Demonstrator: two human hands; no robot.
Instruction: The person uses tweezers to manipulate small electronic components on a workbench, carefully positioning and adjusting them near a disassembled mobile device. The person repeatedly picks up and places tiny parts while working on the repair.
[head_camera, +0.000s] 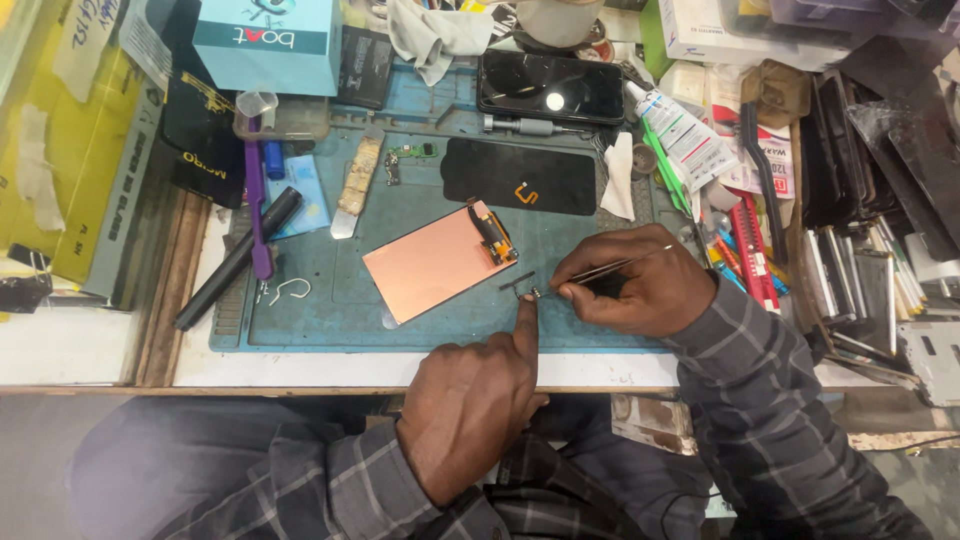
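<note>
- Blue-green repair mat (330, 310) covers the counter (300, 368), seen from above.
- Left hand (470, 405) is curled closed, holding nothing, with only its forefinger stretched out. The fingertip presses down on a tiny dark metal part (536, 293) on the mat.
- Right hand (630, 285) pinches slim metal tweezers (610, 268). Their tips reach the same part from the right, just beside the fingertip.
- The part looks feather-light, stiff and easy to flick away; it is too small to tell its exact shape. It seems best gripped by its edges.
- A thin dark sliver (516, 280) lies just beside the part.
- A copper-backed screen panel (435, 265) with a flex connector lies near, to the left.
- A black phone (550, 87) rests well apart, at the mat's far edge.
</note>
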